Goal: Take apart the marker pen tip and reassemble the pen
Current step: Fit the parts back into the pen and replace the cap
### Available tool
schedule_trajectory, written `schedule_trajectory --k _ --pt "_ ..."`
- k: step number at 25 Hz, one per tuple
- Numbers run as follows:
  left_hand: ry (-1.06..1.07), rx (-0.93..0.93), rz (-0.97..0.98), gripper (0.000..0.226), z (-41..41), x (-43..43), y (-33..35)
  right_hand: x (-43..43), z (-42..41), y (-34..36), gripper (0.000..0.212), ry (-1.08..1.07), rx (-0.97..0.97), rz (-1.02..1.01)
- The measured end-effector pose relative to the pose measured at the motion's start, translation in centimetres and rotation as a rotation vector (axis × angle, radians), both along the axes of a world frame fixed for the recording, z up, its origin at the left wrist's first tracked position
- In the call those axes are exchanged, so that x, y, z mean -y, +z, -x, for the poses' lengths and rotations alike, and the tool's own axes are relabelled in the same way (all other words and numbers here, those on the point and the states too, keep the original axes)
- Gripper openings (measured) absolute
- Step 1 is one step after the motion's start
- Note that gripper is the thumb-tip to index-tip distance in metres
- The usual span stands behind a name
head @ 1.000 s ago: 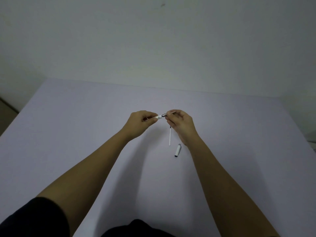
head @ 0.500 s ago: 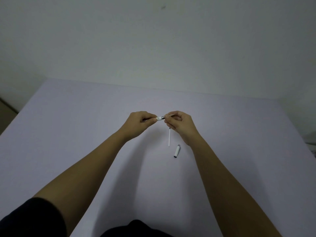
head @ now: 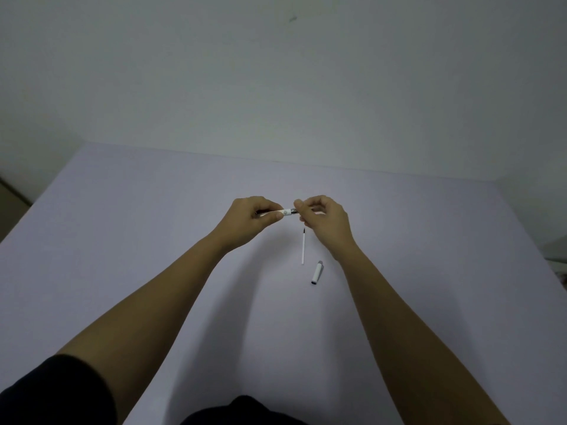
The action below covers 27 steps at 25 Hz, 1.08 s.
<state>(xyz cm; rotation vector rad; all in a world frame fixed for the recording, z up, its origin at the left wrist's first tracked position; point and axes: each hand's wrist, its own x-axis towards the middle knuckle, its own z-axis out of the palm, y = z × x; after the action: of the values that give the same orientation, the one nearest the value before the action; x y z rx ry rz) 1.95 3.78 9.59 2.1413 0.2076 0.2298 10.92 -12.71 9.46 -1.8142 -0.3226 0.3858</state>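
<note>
My left hand (head: 250, 217) grips the white marker barrel (head: 287, 211), held level above the table. My right hand (head: 325, 220) pinches the dark tip section at the barrel's right end; my fingers hide most of that piece. A thin white refill stick with a dark point (head: 303, 246) lies on the table just below the hands. The white cap with a grey end (head: 317, 272) lies to the right of the stick, close to my right wrist.
The lilac table (head: 153, 240) runs back to a plain pale wall. Its left edge drops off at the far left, and a pale object shows at the right border (head: 558, 256). Dark sleeves fill the bottom corner.
Both hands stayed close together on the pen with only small finger shifts at the tip end. The stick and cap have not moved on the table.
</note>
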Motion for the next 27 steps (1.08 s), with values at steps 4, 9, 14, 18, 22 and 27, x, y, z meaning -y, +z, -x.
schedule_trajectory --k 4,9,14,18,22,27 --pt "0.042 -0.008 -0.011 0.018 -0.1 -0.1 0.1 0.4 -0.5 0.9 0.001 0.111 -0.005 -0.084" --pt "0.011 -0.001 -0.026 0.018 0.1 -0.2 0.4 0.9 -0.8 1.6 0.014 0.180 0.085 0.092" --pt "0.028 0.017 -0.042 0.018 -0.1 0.0 0.9 0.7 -0.5 1.9 0.014 0.182 0.175 0.043" --pt "0.005 0.018 -0.037 0.018 0.1 -0.1 1.1 0.6 -0.5 2.1 0.006 0.171 0.173 0.060" --pt "0.014 0.016 -0.030 0.018 0.3 -0.1 1.2 0.9 -0.5 2.4 0.013 0.228 0.262 0.001" --pt "0.002 0.026 -0.026 0.017 0.4 -0.1 1.3 0.9 -0.6 2.6 0.003 0.221 0.282 0.079"
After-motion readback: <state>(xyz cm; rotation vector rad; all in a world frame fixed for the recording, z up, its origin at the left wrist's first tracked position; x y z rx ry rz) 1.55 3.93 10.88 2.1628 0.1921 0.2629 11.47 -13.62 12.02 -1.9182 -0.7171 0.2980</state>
